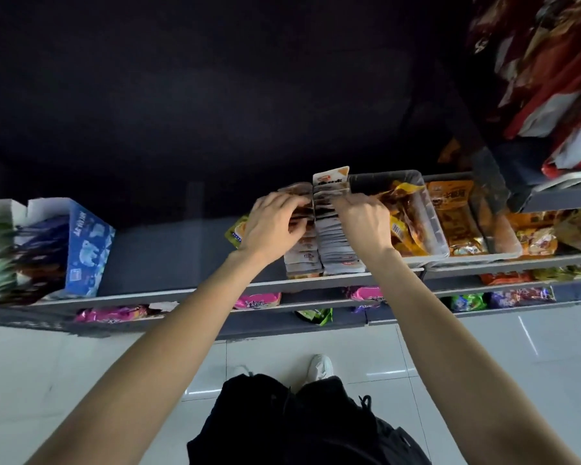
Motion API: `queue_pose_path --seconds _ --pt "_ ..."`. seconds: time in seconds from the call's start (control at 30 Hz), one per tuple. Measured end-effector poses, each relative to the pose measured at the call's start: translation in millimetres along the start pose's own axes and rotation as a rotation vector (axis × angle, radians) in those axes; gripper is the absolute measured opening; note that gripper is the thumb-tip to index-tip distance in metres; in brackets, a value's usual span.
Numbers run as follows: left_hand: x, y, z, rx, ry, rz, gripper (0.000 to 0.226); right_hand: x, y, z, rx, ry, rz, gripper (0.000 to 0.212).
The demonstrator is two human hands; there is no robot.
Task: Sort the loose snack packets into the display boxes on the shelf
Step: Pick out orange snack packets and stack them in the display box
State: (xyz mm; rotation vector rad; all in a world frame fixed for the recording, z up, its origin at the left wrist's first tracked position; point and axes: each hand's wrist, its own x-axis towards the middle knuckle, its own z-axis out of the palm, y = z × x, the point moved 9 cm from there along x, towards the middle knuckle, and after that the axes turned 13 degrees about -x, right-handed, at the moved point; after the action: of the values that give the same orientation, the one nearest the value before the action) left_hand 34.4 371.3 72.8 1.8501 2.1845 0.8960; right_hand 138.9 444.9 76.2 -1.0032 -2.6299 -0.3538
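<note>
Both hands are reaching over the shelf [168, 260] to 2 rows of white snack packets [336, 243] standing in a display box. The left hand [275, 223] is curling its fingers around brown-printed packets [297, 191] at the back of the left row, while the right hand [363, 219] is pinching packets in the right row, beside a clear bin [433, 229] of yellow packets

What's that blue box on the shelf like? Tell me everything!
The blue box looks like cardboard, printed with white polar bears and white writing. Its white top flaps stand open. It sits at the left end of the grey shelf, packed with dark, blurry packets. Neither hand touches it.
</note>
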Motion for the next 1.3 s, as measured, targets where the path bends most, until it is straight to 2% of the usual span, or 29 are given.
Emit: queue_pose_path --seconds 0.07,0.13,0.23,0.3,0.4,0.47,0.5,0.57,0.63,0.77,0.87,0.97,1.07,1.17,1.23,1.3 --pt "-26 -17 -40 -0.136 0.248 -0.058 0.019 -14 -6 -25 0.112 0.181 0.039 0.019" --pt "-62 -46 -70 -0.259 0.450 -0.158 0.016 -27 -37 -43 0.215 0.266 -0.019 0.022" --pt "-108 -100 -85 -0.292 0.552 -0.307 0.014 -33 -113 -35 0.331 0.201 -0.171 0.027" --pt "-119 -136 -77 -0.249 0.462 -0.385 0.019 -28 -161 -5 0.325 0.039 -0.191 0.036" --pt "-116 -190 -34 -0.148 0.106 -0.513 0.040 -17 -205 69 0.297 -0.314 -0.104 0.050" --pt "-111 -218 -2 -0.116 -0.116 -0.577 0.054 -8 -212 115 0.231 -0.478 -0.001 0.055" --pt "-107 -227 10 -0.126 -0.176 -0.589 0.058 -5 -211 135 0.211 -0.543 0.058 0.059" --pt "-96 -243 26 -0.178 -0.207 -0.608 0.058 -5 -208 166 0.198 -0.638 0.134 0.064" --pt "-86 -254 37 -0.223 -0.191 -0.618 0.055 -12 -213 183 0.180 -0.676 0.093 0.064" --pt "-77 -261 48 -0.223 -0.161 -0.604 0.047 -29 -240 181 0.189 -0.628 -0.037 0.060" --pt "-88 -272 44 -0.330 -0.139 -0.708 0.037 -30 -243 169 0.390 -0.553 0.110 0.053" --pt "-96 -256 14 -0.312 -0.078 -0.604 0.025 -28 -220 135 0.574 -0.375 0.352 0.042" --pt "-104 -213 -23 -0.354 -0.057 -0.434 0.022 -36 -185 75 0.631 -0.134 0.433 0.065" --pt "-104 -157 -46 -0.492 -0.130 -0.249 0.019 -54 -145 22 0.715 -0.054 0.412 0.076" --pt "-96 -118 -55 -0.510 -0.167 -0.121 0.017 -70 -107 -3 0.753 -0.070 0.462 0.064" --pt "-84 -85 -57 -0.530 -0.176 -0.048 0.017 -83 -71 -23 0.742 -0.106 0.482 0.040"
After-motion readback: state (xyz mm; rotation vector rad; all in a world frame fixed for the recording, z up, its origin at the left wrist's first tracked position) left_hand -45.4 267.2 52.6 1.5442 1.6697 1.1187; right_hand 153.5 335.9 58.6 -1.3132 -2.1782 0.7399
